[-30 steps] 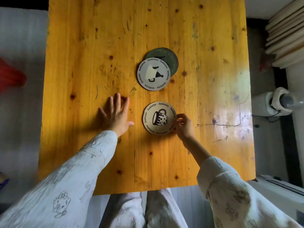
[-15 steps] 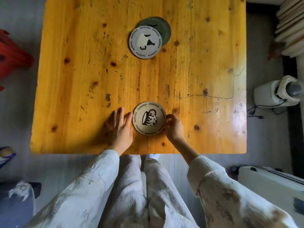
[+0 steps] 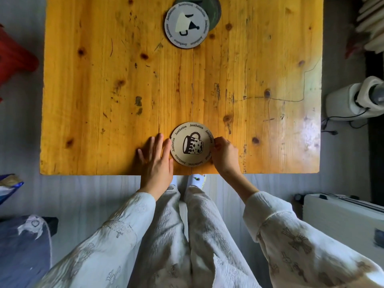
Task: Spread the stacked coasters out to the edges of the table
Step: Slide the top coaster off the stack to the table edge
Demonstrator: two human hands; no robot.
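A beige round coaster with a spotted mug drawing (image 3: pixel 192 144) lies near the front edge of the yellow wooden table (image 3: pixel 104 90). My right hand (image 3: pixel 225 155) pinches its right rim with thumb and fingers. My left hand (image 3: pixel 155 161) rests flat on the table, fingers apart, its index finger touching the coaster's left rim. Near the top of the view, a grey coaster with a cup drawing (image 3: pixel 187 24) lies on a dark green coaster (image 3: pixel 214 9), which shows only at its right side.
A white appliance with a cable (image 3: pixel 351 100) stands on the floor to the right, and a white box (image 3: pixel 342 219) at the lower right. A red object (image 3: pixel 14 61) sits left of the table. My legs are under the front edge.
The mug coaster has been slid toward me, away from the two stacked coasters, to the front edge. Both hands came back with it, and my left hand now touches its rim.
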